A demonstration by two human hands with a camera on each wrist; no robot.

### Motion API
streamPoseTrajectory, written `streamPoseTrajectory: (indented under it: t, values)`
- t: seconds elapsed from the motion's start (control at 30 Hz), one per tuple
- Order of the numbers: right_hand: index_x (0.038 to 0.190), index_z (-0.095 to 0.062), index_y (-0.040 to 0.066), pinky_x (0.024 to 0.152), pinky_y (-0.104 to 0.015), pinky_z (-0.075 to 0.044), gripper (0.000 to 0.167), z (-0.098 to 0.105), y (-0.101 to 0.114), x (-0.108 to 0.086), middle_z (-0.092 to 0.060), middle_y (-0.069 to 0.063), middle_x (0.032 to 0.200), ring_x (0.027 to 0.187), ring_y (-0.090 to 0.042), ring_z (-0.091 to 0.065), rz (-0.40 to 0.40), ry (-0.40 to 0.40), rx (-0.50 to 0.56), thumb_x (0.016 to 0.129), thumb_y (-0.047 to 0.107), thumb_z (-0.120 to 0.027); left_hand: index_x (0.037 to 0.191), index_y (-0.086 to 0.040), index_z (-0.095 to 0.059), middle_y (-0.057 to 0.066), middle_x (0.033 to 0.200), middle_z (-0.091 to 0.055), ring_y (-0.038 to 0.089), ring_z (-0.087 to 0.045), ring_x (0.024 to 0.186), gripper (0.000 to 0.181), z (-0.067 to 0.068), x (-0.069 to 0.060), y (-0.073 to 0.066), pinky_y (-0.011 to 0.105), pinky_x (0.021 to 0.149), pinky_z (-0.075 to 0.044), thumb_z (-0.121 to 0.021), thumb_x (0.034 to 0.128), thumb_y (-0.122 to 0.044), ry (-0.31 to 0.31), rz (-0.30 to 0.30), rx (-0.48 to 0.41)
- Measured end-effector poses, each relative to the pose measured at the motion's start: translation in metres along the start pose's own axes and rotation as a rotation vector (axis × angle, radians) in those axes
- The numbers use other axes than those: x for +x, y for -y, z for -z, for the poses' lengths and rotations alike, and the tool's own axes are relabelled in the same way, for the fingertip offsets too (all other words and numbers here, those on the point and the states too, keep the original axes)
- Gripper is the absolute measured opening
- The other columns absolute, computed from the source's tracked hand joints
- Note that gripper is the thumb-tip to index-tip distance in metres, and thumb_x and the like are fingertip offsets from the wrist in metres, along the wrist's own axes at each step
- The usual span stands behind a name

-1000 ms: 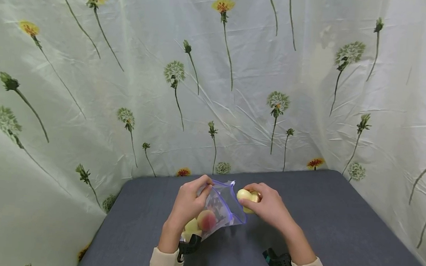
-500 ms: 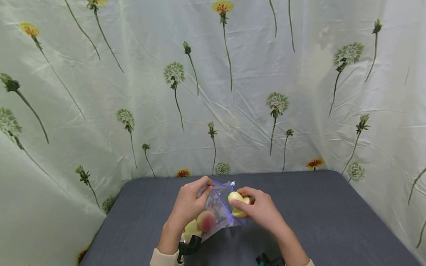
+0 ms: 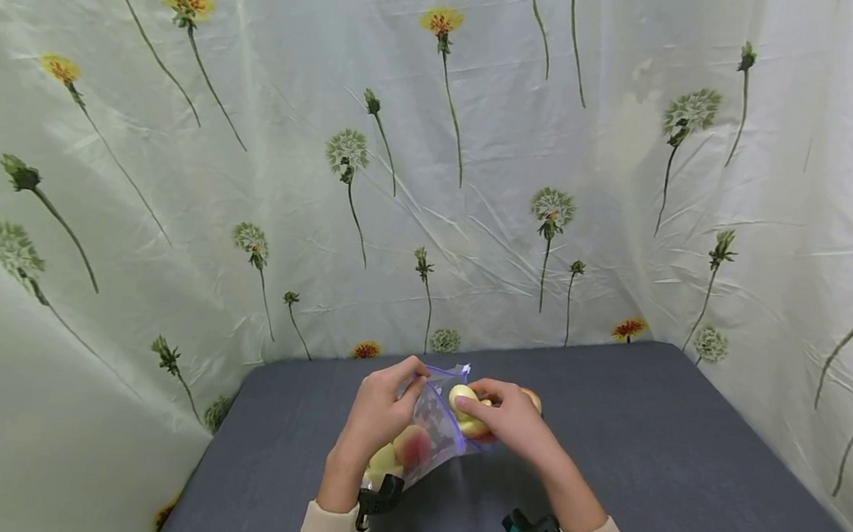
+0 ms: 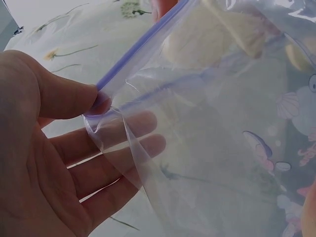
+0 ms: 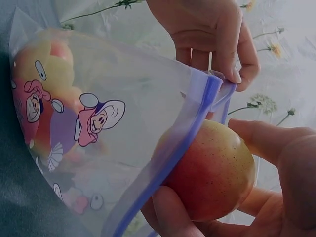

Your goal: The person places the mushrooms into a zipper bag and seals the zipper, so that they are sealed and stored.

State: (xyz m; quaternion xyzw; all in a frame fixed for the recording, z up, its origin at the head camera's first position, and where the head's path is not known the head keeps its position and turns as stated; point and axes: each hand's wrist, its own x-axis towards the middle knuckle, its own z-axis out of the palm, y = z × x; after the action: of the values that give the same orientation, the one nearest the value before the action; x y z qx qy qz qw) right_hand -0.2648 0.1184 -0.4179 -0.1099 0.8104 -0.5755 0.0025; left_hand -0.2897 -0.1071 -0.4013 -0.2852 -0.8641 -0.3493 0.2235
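My left hand (image 3: pixel 381 409) pinches the purple-edged rim of a clear printed zip bag (image 3: pixel 436 409) between thumb and forefinger; the other fingers lie behind the film in the left wrist view. Several yellow-and-red fruits (image 5: pixel 42 74) rest inside, low in the bag. At the open mouth, my right hand (image 3: pixel 515 423) grips pale yellow fruit (image 3: pixel 464 398). A round red-and-yellow fruit (image 5: pixel 212 173) lies between its fingers, partly behind the purple rim in the right wrist view. Another fruit's edge (image 3: pixel 533 400) shows behind this hand; its hold is partly hidden.
A dark grey table (image 3: pixel 294 423) lies beneath both hands. Behind it and at the sides hangs a pale curtain (image 3: pixel 292 163) printed with dandelions. Each wrist wears a black band, the left one (image 3: pixel 382 496) near the bag's lower end.
My right hand has moved left with its fruit, from beside the bag to its mouth. The left hand keeps its pinch on the rim, nearly still.
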Motion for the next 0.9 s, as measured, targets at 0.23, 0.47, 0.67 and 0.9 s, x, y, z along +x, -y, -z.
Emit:
streamPoseTrajectory:
  t: [0.23, 0.47, 0.67, 0.9]
  values:
    - [0.12, -0.069, 0.005, 0.063, -0.042, -0.058, 0.04, -0.005, -0.002, 0.007, -0.066, -0.009, 0.094, 0.072, -0.022, -0.065, -0.037, 0.038, 0.093, 0.095, 0.036, -0.071, 0.099, -0.017, -0.068, -0.007, 0.086, -0.068, 0.007, -0.036, 0.051, 0.007, 0.002, 0.0, 0.0, 0.026, 0.048, -0.035, -0.063, 0.1, -0.013, 0.005, -0.001, -0.023]
    - [0.116, -0.069, 0.006, 0.064, -0.043, -0.057, 0.042, -0.01, -0.004, 0.015, -0.066, -0.009, 0.093, 0.07, -0.021, -0.066, -0.074, 0.065, 0.116, 0.095, 0.042, -0.07, 0.098, -0.02, -0.067, -0.006, 0.084, -0.067, 0.007, -0.035, 0.049, 0.008, 0.003, -0.001, -0.002, 0.026, 0.048, -0.035, -0.063, 0.1006, -0.014, 0.007, -0.005, -0.054]
    - [0.114, -0.069, 0.006, 0.061, -0.038, -0.054, 0.04, -0.015, -0.003, 0.019, -0.065, -0.007, 0.087, 0.067, -0.018, -0.065, -0.1, 0.095, 0.131, 0.096, 0.042, -0.067, 0.098, -0.016, -0.068, 0.0, 0.084, -0.068, 0.01, -0.035, 0.048, 0.007, 0.003, 0.0, 0.0, 0.026, 0.047, -0.033, -0.062, 0.1008, -0.013, 0.009, -0.005, -0.078]
    - [0.119, -0.069, 0.005, 0.056, -0.031, -0.045, 0.038, -0.019, -0.001, 0.021, -0.063, -0.003, 0.081, 0.062, -0.015, -0.056, -0.069, 0.13, 0.113, 0.099, 0.036, -0.063, 0.097, -0.021, -0.067, -0.005, 0.077, -0.062, 0.009, -0.033, 0.048, 0.009, 0.004, -0.001, 0.0, 0.026, 0.047, -0.032, -0.063, 0.1006, -0.014, 0.003, -0.004, -0.075]
